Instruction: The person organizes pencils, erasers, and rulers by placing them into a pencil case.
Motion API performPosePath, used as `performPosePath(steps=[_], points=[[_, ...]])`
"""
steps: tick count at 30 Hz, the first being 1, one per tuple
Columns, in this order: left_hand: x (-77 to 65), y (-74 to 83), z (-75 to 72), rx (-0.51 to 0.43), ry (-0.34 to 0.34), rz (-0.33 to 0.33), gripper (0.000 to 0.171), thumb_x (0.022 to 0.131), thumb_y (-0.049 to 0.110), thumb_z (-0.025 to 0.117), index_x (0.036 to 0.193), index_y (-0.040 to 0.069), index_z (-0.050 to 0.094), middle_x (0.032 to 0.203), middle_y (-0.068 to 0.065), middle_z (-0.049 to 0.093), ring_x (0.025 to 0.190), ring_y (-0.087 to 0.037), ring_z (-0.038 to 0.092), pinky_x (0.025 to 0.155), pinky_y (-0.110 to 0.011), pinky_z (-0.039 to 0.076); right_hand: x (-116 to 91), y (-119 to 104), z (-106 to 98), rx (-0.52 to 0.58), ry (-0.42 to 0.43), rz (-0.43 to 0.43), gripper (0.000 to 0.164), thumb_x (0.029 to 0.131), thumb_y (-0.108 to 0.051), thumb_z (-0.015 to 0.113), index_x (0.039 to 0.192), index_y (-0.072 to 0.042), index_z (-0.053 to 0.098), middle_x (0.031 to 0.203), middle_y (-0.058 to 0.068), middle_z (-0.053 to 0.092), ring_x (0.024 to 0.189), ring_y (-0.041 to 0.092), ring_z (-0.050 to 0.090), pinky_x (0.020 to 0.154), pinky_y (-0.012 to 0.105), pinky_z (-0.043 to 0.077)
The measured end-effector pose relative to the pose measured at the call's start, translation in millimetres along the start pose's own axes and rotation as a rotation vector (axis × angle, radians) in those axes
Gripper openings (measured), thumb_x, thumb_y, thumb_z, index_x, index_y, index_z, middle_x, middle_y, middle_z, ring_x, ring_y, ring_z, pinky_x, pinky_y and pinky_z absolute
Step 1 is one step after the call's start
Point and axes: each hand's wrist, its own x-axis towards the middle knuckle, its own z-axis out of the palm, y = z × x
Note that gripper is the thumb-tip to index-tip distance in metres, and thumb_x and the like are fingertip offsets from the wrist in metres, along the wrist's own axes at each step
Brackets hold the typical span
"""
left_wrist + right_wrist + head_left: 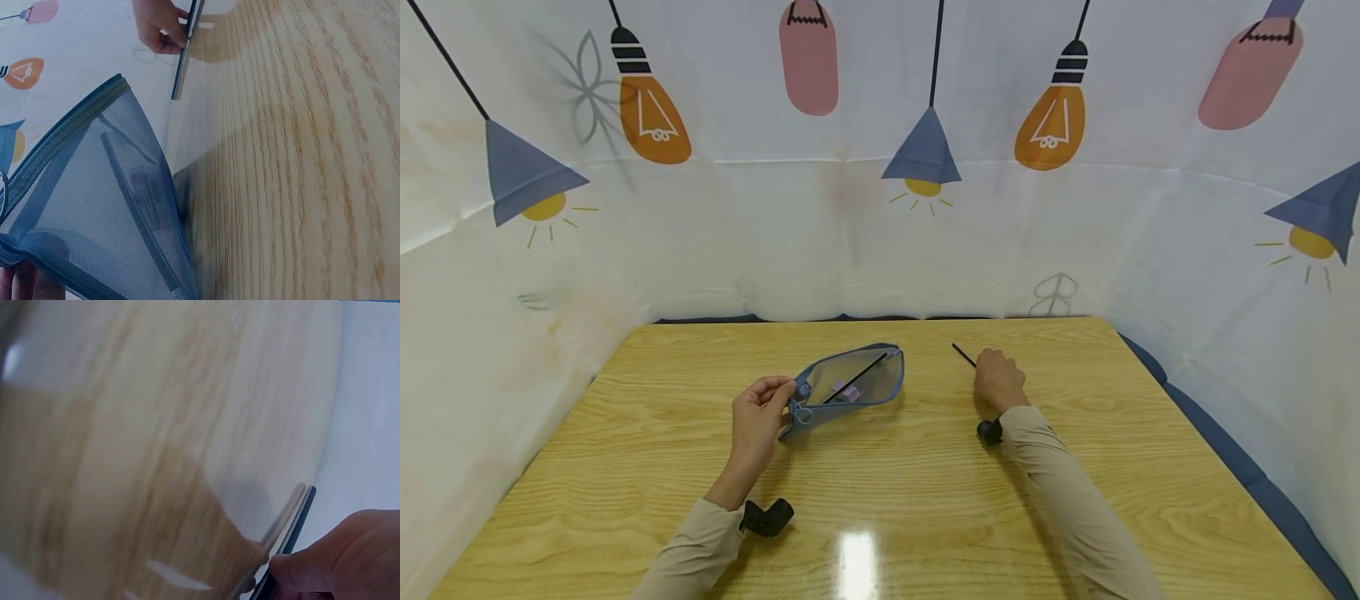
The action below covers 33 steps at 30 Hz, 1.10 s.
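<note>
My left hand (756, 421) grips one end of a blue mesh zip pouch (883, 402), thumb at its rim. The pouch's mouth gapes open in the head view. Inside it lie a slim black pencil-like stick (868, 367) and a small purple block (847, 392); both show through the mesh in the left wrist view. To the right of the pouch, my right hand (1000, 381) pinches a second thin, straight black pencil-like stick (963, 354) close over the table. Its far end points to the back left, and the fingers cover its near part.
Under both hands is a wood-grain table (880, 467). A white cloth (820, 225) printed with lamps and bulbs hangs round its back and sides. Each wrist wears a small black camera, one on the left (767, 517) and one on the right (989, 432).
</note>
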Motion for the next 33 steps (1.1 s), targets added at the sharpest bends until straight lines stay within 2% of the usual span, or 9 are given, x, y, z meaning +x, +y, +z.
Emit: performPosePath(steps=[8, 16, 21, 29, 33], points=[[-0.3, 0.3, -0.3, -0.007, -0.004, 0.002, 0.015, 0.095, 0.007, 0.063, 0.102, -0.006, 0.064, 0.076, 0.001, 0.065, 0.068, -0.008, 0.06, 0.053, -0.022, 0.053, -1.2, 0.7, -0.4, -0.028, 0.028, -0.005, 0.024, 0.098, -0.003, 0.047, 0.115, 0.013, 0.054, 0.105, 0.029, 0.058, 0.095, 0.048, 0.056, 0.075, 0.06, 0.049], [-0.5, 0.7, -0.1, -0.003, -0.002, -0.001, 0.013, 0.095, 0.006, 0.063, 0.102, -0.005, 0.064, 0.076, 0.002, 0.065, 0.067, -0.008, 0.06, 0.053, -0.022, 0.053, -2.2, 4.0, 0.4, -0.07, 0.075, -0.028, 0.02, 0.099, 0.0, 0.043, 0.11, 0.012, 0.055, 0.103, 0.029, 0.058, 0.096, 0.046, 0.056, 0.073, 0.061, 0.049], [-0.7, 0.4, -0.4, -0.005, -0.004, -0.002, 0.013, 0.095, 0.007, 0.063, 0.101, -0.005, 0.065, 0.076, 0.002, 0.065, 0.066, -0.008, 0.059, 0.052, -0.022, 0.051, -4.9, 4.7, -0.3, -0.088, 0.084, -0.049, 0.021, 0.099, 0.0, 0.042, 0.11, 0.013, 0.055, 0.103, 0.029, 0.057, 0.094, 0.045, 0.057, 0.07, 0.06, 0.05], [-0.2, 0.0, -0.7, 0.0, -0.004, -0.006, 0.014, 0.095, 0.007, 0.063, 0.102, -0.005, 0.065, 0.077, 0.001, 0.066, 0.069, -0.009, 0.06, 0.054, -0.024, 0.053, -8.5, 4.3, -3.9, -0.096, 0.119, -0.086, 0.018, 0.098, 0.001, 0.044, 0.107, 0.012, 0.055, 0.1, 0.027, 0.057, 0.08, 0.042, 0.061, 0.063, 0.056, 0.052], [0.2, 0.5, -0.2, 0.007, -0.001, -0.008, 0.014, 0.095, 0.007, 0.063, 0.102, -0.005, 0.065, 0.077, 0.001, 0.066, 0.07, -0.009, 0.06, 0.055, -0.025, 0.053, -9.8, 3.9, -4.4, -0.102, 0.137, -0.104, 0.015, 0.097, 0.003, 0.046, 0.105, 0.012, 0.055, 0.099, 0.027, 0.057, 0.082, 0.043, 0.061, 0.061, 0.056, 0.052]])
